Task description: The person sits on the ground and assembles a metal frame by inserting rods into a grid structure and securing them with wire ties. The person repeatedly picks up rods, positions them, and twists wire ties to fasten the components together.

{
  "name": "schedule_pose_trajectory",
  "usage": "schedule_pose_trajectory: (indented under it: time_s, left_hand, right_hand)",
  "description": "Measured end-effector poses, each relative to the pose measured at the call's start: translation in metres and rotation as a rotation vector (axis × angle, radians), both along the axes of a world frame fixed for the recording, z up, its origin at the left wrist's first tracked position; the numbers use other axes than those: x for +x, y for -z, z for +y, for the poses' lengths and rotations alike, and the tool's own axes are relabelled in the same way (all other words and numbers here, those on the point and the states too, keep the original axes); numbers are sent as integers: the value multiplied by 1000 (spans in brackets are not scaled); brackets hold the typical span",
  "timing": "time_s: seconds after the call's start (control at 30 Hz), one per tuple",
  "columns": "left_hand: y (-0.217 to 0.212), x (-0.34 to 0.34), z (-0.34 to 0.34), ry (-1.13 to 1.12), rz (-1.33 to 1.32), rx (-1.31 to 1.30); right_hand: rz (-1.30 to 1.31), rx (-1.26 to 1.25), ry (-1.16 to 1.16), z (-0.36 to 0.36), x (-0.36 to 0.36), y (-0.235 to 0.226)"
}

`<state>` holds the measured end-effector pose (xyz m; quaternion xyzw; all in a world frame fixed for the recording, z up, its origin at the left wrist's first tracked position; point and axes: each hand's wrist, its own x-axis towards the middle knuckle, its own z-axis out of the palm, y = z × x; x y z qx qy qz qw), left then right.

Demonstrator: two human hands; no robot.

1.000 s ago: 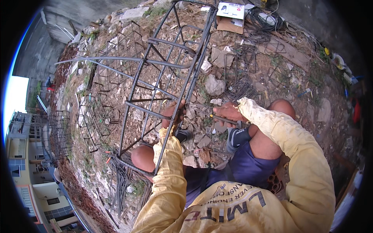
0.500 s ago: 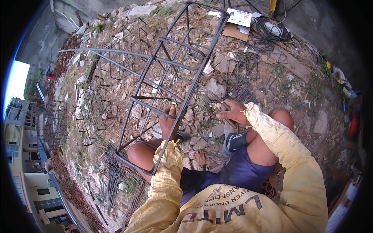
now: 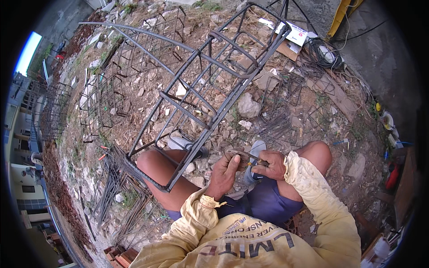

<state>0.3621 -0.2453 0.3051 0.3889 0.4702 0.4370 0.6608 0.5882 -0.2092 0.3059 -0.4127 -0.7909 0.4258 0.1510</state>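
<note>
My right hand (image 3: 271, 164) is closed around the handles of a pair of pincers (image 3: 253, 158), held low in front of my knees. My left hand (image 3: 222, 175) is closed at the head end of the pincers, thumb pressed against its fingers. What it pinches there is too small to make out. A rebar cage (image 3: 190, 117), long bars with square stirrups around them, slants from beside my left knee up to the far right. It stands apart from both hands.
Loose cut rods (image 3: 117, 178) lie left of my knee. More stirrup frames (image 3: 102, 105) stand on the rubble at left. Toward the far right are tangled wire (image 3: 279, 118), a white box (image 3: 296, 35) and a black cable coil (image 3: 322, 52). Broken stones (image 3: 248, 105) cover the ground.
My left hand has come away from the rebar cage, back toward me and right, to meet the pincers. My right hand has lowered, bringing the pincers closer to my lap. The view has shifted.
</note>
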Motion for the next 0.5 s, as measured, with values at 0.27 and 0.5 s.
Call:
schedule_pose_trajectory:
  time_s: [0.27, 0.5]
  left_hand:
    - [-39, -29, -1, 298, 799, 210]
    - [-28, -55, -27, -28, 893, 458]
  right_hand:
    - [76, 277, 139, -1, -5, 1]
    - [-236, 293, -51, 17, -4, -20]
